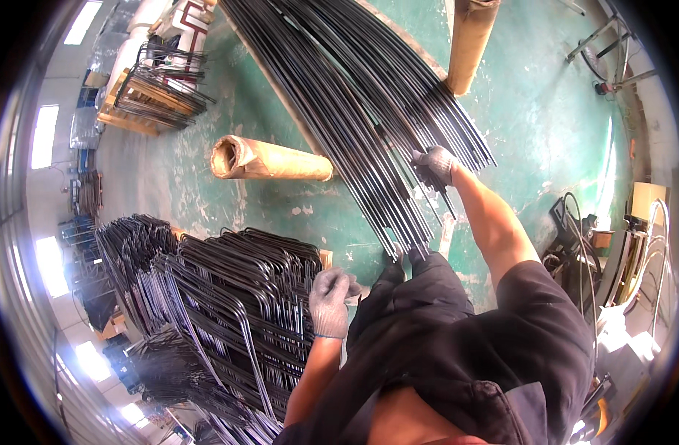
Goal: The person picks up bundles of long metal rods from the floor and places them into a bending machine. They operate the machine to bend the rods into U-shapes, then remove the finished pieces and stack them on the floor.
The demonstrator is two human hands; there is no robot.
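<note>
A long bundle of straight dark steel rods (347,96) lies across two cardboard tubes on the green floor. My right hand (436,165), in a grey glove, is stretched forward and closed on a few rods near the bundle's near end. My left hand (329,297), also gloved, rests with bent fingers at the right edge of a tall stack of bent steel rod frames (243,311); whether it grips a frame I cannot tell. My dark trousers and shirt fill the lower middle.
One cardboard tube (269,159) lies left of the rods, another (469,41) at the top right. More bent rods sit on a wooden pallet (143,100) at the far left. Machines and cables (584,245) stand at the right.
</note>
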